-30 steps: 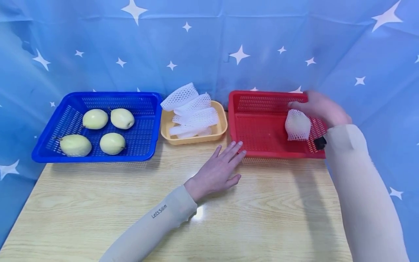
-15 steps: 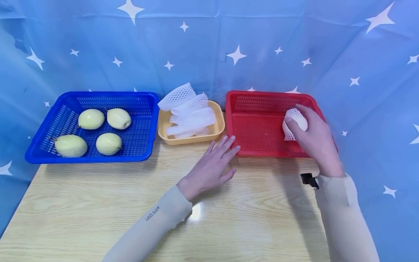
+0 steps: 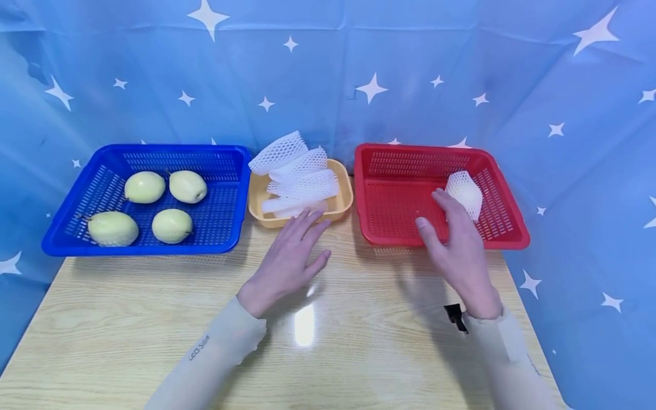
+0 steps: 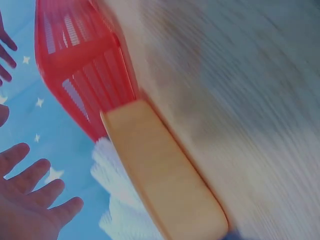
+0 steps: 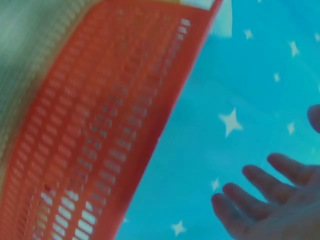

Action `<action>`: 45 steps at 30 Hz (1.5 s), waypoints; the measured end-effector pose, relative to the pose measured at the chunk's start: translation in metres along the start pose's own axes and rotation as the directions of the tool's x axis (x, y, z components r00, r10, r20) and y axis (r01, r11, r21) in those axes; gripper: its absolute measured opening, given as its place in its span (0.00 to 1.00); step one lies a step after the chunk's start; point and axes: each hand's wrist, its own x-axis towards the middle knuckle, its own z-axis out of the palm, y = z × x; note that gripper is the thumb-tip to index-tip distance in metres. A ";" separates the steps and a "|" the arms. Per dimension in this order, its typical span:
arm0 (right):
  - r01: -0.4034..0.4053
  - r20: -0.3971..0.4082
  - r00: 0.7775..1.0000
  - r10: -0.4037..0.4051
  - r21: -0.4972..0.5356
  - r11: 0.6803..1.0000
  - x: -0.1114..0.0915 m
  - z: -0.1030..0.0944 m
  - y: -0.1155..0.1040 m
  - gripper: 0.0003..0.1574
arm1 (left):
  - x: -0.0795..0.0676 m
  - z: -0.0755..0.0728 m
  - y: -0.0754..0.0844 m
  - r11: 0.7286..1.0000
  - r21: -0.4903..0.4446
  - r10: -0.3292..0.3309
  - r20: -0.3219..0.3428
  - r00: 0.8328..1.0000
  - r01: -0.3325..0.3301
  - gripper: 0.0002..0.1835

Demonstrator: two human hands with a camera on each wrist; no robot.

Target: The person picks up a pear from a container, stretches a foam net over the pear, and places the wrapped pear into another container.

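While left hand (image 3: 283,257) hovers palm down, right hand (image 3: 459,252) alike, thumb apart

White foam-netted fruit (image 3: 467,193) in the red basket's (image 3: 392,205) right end, overlapping net sleeves (image 3: 302,183) in the yellow tray (image 3: 346,196)

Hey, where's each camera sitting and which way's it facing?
Head: on the head, looking forward and down at blue basket, yellow tray, red basket; left hand, right hand show.
Left wrist: on that wrist, facing yellow tray and red basket; left hand, right-hand fingers show.
Right wrist: on that wrist, facing red basket and starred cloth; right hand shows.
Both wrist views share the red basket.
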 end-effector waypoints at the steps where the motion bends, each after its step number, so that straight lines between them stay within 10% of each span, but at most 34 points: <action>1: 0.020 0.010 1.000 -0.020 -0.006 1.000 -0.002 0.004 -0.003 0.39 | -0.003 -0.003 -0.003 1.000 0.008 -0.009 -0.006 1.000 0.009 0.31; 21: 0.450 0.239 0.871 -0.430 -0.033 0.892 -0.022 0.109 -0.063 0.47 | -0.045 -0.062 -0.059 0.969 0.031 -0.235 -0.199 0.951 0.246 0.33; 35: 0.511 0.577 0.712 -0.400 -0.036 0.859 -0.010 0.172 -0.114 0.48 | -0.073 -0.104 -0.099 0.922 0.044 -0.357 -0.285 0.890 0.384 0.31; 45: 0.614 0.653 0.627 -0.426 -0.077 0.786 -0.005 0.201 -0.145 0.56 | -0.090 -0.130 -0.126 0.874 0.031 -0.463 -0.246 0.851 0.485 0.35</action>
